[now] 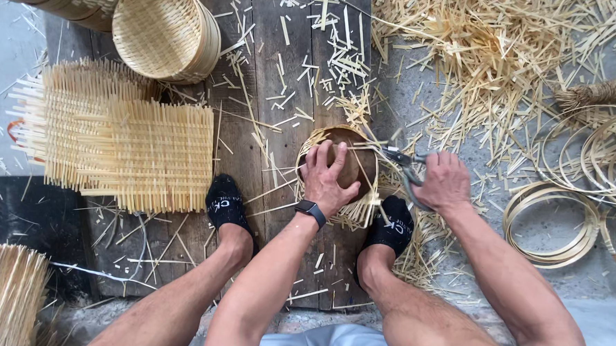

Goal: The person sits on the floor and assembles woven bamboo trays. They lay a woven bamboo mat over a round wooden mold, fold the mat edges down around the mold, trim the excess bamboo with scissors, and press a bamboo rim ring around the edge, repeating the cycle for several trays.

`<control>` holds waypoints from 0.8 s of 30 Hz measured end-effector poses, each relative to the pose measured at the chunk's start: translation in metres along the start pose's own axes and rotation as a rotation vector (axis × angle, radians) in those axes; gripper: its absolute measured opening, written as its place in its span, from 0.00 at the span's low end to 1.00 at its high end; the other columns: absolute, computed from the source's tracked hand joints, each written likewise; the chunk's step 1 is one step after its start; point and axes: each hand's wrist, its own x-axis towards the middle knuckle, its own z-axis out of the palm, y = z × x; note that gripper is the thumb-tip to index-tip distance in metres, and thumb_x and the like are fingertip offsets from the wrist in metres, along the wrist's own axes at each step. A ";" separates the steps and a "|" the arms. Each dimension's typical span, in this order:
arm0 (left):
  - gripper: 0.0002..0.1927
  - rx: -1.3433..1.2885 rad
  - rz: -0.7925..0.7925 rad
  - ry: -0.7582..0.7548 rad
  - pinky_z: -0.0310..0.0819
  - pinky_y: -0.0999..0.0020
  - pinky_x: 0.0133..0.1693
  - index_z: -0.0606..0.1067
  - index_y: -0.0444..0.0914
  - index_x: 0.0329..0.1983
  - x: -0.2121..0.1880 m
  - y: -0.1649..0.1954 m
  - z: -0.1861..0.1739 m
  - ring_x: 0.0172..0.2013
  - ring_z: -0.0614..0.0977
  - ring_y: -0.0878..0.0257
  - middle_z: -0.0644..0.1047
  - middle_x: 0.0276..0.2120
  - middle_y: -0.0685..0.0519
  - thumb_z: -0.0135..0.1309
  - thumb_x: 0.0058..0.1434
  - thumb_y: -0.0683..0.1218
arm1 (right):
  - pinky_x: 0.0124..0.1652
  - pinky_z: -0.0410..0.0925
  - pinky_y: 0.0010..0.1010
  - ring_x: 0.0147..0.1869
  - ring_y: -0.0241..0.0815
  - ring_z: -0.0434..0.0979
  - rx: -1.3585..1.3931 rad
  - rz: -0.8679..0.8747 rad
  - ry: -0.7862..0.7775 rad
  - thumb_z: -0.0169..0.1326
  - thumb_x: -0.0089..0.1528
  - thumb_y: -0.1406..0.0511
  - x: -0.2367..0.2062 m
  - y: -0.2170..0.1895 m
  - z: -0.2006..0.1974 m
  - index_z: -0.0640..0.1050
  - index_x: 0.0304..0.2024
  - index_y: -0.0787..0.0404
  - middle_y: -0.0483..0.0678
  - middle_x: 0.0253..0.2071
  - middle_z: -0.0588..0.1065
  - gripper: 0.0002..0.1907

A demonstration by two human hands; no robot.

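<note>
My left hand (pixel 327 172) presses flat on a brown round mould (pixel 358 170) that sits inside a woven bamboo basket (pixel 362 211), with loose strip ends sticking out around it. My right hand (pixel 443 182) grips metal scissors (pixel 400 158), whose blades point left at the basket's right rim. The basket rests on a wooden board (pixel 284 89) between my two feet in black socks. A dark watch (pixel 309 210) is on my left wrist.
Flat woven bamboo mats (pixel 143 152) lie at left, a finished round basket (pixel 165 30) at top left. Bamboo hoops (pixel 555 218) and a bundle (pixel 599 92) lie at right. Cut strips (pixel 493 56) litter the floor.
</note>
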 end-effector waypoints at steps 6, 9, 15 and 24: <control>0.48 -0.065 0.245 -0.187 0.58 0.43 0.62 0.70 0.49 0.67 0.008 -0.017 -0.014 0.67 0.61 0.45 0.64 0.66 0.46 0.70 0.37 0.54 | 0.29 0.70 0.33 0.30 0.40 0.74 -0.041 -0.034 -0.195 0.47 0.70 0.55 0.010 0.000 -0.011 0.74 0.36 0.58 0.48 0.28 0.72 0.15; 0.48 -0.060 0.244 -0.229 0.57 0.44 0.63 0.70 0.51 0.66 0.013 -0.021 -0.019 0.67 0.60 0.46 0.64 0.66 0.48 0.70 0.36 0.54 | 0.28 0.70 0.39 0.32 0.47 0.74 0.029 -0.096 0.094 0.57 0.58 0.47 0.012 -0.002 -0.014 0.75 0.32 0.64 0.54 0.28 0.73 0.26; 0.49 0.072 0.418 -0.290 0.54 0.42 0.64 0.71 0.52 0.64 0.018 -0.015 -0.031 0.66 0.58 0.42 0.65 0.66 0.50 0.70 0.31 0.52 | 0.39 0.72 0.37 0.41 0.46 0.77 -0.052 -0.107 -0.036 0.55 0.63 0.57 0.027 -0.004 -0.010 0.76 0.37 0.61 0.53 0.35 0.75 0.13; 0.52 -0.110 0.041 0.071 0.59 0.43 0.66 0.66 0.42 0.69 -0.002 -0.003 0.003 0.65 0.61 0.40 0.62 0.65 0.41 0.72 0.37 0.51 | 0.34 0.69 0.33 0.33 0.41 0.72 -0.144 -0.100 -0.026 0.56 0.58 0.53 0.036 -0.007 -0.020 0.75 0.31 0.61 0.49 0.28 0.71 0.18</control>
